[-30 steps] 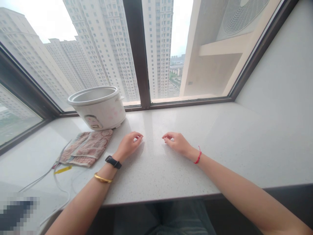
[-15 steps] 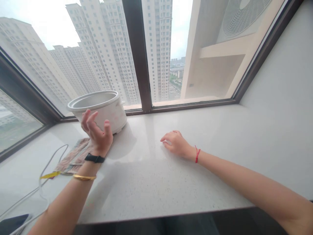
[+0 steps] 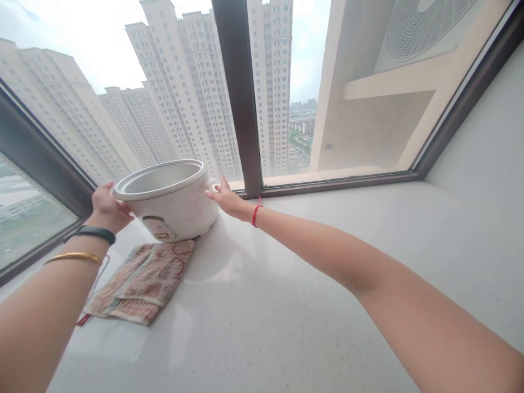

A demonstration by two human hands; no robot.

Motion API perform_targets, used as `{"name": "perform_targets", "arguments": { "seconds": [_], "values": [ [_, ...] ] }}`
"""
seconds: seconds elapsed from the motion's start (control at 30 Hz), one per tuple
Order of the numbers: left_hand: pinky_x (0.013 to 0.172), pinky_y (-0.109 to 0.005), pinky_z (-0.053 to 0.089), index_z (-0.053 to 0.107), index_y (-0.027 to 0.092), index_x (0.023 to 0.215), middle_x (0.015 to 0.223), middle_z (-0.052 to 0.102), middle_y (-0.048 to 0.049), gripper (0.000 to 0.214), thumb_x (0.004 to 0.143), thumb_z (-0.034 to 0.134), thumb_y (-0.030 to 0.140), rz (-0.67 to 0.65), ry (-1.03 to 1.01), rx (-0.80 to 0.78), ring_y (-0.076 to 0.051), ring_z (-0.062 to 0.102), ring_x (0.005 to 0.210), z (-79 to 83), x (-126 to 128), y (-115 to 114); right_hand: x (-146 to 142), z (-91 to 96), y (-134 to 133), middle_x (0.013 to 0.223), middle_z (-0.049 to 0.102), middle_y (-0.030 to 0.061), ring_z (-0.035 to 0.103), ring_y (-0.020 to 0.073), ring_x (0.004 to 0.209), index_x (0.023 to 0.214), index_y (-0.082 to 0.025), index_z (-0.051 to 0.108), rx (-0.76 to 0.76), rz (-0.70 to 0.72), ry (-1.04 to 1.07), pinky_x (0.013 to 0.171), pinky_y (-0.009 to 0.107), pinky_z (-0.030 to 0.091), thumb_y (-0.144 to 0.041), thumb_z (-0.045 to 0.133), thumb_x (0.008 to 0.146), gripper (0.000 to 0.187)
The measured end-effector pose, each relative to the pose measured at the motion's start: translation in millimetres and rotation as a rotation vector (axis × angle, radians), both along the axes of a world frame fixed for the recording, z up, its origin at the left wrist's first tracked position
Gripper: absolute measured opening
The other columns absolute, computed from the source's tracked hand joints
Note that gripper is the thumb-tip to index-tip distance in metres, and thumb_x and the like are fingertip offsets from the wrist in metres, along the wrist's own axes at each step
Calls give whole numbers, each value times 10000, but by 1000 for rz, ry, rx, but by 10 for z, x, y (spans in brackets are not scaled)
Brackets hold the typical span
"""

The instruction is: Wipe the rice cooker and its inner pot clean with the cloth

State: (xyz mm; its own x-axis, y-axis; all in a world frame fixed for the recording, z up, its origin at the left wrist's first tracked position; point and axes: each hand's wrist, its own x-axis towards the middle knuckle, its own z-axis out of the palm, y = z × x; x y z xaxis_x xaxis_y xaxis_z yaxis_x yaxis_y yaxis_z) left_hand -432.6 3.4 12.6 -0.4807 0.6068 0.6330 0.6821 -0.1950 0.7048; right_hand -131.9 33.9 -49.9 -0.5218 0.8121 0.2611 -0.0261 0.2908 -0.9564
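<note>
A white rice cooker (image 3: 174, 204) without a lid stands on the pale stone sill (image 3: 286, 305) by the window. My left hand (image 3: 106, 210) presses against its left side just under the rim, fingers curled round it. My right hand (image 3: 227, 199) touches its right side near the small handle, fingers stretched forward. The left wrist carries a black watch and a gold bangle, the right a red string.
A folded patterned cloth (image 3: 141, 281) lies on the sill just in front of the cooker. A dark window post (image 3: 241, 98) rises right behind it. The grey wall (image 3: 483, 164) closes the sill on the right.
Both hands left the sill and reached forward to the cooker's two sides. The view has moved closer and tilted up.
</note>
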Motion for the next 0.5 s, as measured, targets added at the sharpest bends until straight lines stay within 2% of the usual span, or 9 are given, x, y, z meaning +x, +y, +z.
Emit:
{"name": "perform_targets", "arguments": {
  "seconds": [0.07,0.13,0.23,0.37,0.47,0.5],
  "values": [
    [1072,-680,402,558,133,821,762,613,-129,594,945,114,508,-94,-110,-112,-343,586,1048,-15,-24,7,-194,91,-13,1709,46,106,69,250,1583,1619,-168,-129,-37,-36,59,1291,475,91,-524,617,900,1095],
    [1098,-689,363,577,86,932,862,640,-159,798,914,-1,636,-224,-275,-193,-367,554,1133,-33,-56,32,-303,144,-55,1712,-45,78,-16,233,1585,1613,-145,-147,-50,-56,56,1293,453,23,-477,591,921,1065],
    [1123,-703,310,544,34,1085,1007,655,-178,963,845,6,795,-379,-432,-253,-387,511,1216,-39,-118,102,-383,171,-95,1709,-80,77,-28,234,1584,1606,-111,-165,-81,-47,42,1292,451,11,-465,557,936,1047],
    [1121,-680,345,566,68,1036,1006,686,-152,919,817,109,835,-369,-423,-256,-376,527,1181,4,-93,172,-461,160,-80,1709,-64,93,-51,251,1582,1605,-71,-143,-44,-77,83,1291,443,9,-516,541,939,1054],
    [1086,-607,429,589,87,949,896,698,-138,825,866,104,749,-335,-428,-173,-340,565,1104,36,90,127,-422,151,-105,1710,-35,101,-72,253,1580,1613,-61,-97,-26,-121,109,1289,429,0,-519,537,949,1026],
    [1056,-575,465,594,91,917,843,692,-130,780,890,110,702,-302,-369,-131,-326,583,1059,37,177,94,-371,152,-129,1710,-32,99,-74,241,1580,1615,-65,-91,-27,-139,116,1288,420,-5,-498,531,957,1004]
  ]
}}
